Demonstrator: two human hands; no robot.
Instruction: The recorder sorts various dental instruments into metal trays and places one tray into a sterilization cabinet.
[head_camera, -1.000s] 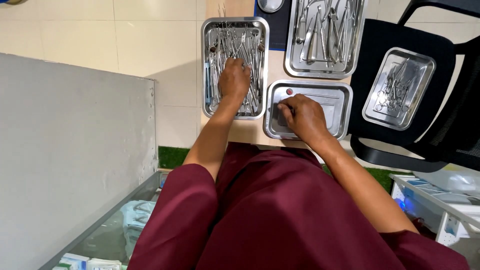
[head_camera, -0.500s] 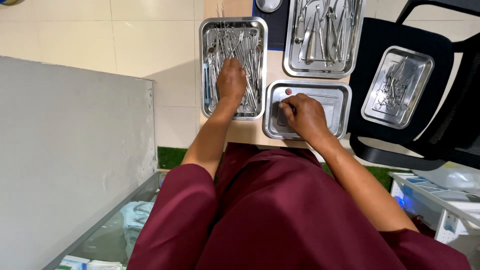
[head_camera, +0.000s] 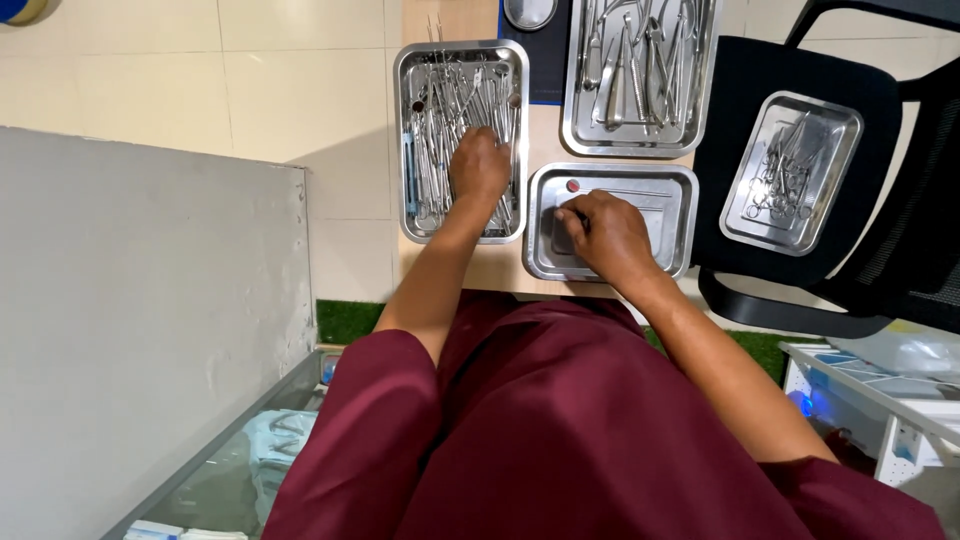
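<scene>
Left hand (head_camera: 481, 166): palm down, knuckles up, fingers curled downward and bunched, tips hidden beneath hand. Left forearm bare, extended straight forward from short maroon sleeve, elbow slightly bent. Right hand (head_camera: 608, 232): palm down, back of hand to camera, fingers curled inward toward left, thumb tucked near index finger; whether closed on anything, cannot tell. Right forearm bare, angled forward and inward from right shoulder, wrist slightly flexed. Hands near each other, not touching; left reaches further forward than right.
</scene>
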